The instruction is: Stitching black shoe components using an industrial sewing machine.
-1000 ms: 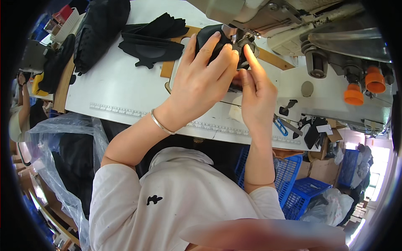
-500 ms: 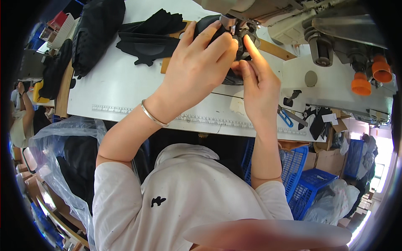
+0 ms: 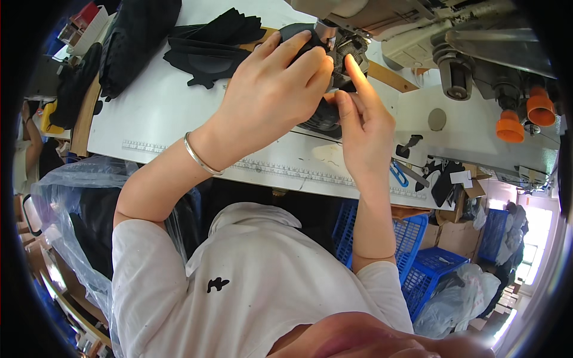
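A black fabric piece (image 3: 323, 121) lies under the head of a sewing machine (image 3: 326, 31), its far part bunched beside the needle area. My left hand (image 3: 276, 89), with a silver bangle at the wrist, presses curled fingers on the fabric left of the presser foot. On the other side, my right hand (image 3: 367, 122) points its index finger along the fabric, while thumb and bent fingers pinch its near edge. The fingertips partly hide the cloth between the hands. Stacked black cut pieces (image 3: 206, 56) lie left of my left hand.
A ruler strip (image 3: 298, 173) runs along the front of the white table (image 3: 161, 113). Blue-handled scissors (image 3: 399, 173) lie at the right. Orange-tipped fittings (image 3: 510, 127) hang at upper right. Blue baskets (image 3: 431, 268) and a plastic bag (image 3: 65, 209) flank me below.
The whole view has shifted slightly, with the table and my arms appearing a little further left. Both hands stay on the fabric by the presser foot, with only small finger shifts.
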A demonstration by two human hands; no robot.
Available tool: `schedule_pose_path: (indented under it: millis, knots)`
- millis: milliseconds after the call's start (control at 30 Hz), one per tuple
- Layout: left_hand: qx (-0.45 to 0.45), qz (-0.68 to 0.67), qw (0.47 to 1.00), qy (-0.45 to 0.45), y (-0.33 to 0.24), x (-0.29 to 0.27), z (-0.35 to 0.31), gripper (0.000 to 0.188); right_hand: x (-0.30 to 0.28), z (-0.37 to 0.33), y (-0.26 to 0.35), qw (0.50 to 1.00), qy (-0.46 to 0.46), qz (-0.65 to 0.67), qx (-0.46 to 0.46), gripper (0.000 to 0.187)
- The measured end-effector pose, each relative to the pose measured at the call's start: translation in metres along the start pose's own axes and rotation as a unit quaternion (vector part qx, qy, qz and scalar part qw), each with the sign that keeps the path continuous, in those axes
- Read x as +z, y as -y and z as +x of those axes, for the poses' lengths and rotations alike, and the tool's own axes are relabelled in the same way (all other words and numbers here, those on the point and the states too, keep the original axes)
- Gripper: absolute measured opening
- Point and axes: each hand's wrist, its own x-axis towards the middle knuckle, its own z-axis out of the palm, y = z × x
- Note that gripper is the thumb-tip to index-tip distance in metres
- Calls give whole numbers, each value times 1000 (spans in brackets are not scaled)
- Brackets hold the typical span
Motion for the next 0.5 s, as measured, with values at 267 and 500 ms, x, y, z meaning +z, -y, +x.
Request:
schedule_pose_path:
  millis: [267, 500]
  knots:
    - [5, 4, 1000, -14, 3, 5, 4, 33, -1, 2, -6, 1000, -3, -4, -14, 49]
    - [21, 2, 1000, -9, 15, 5, 4, 31, 5, 3, -5, 999, -12, -29, -17, 48]
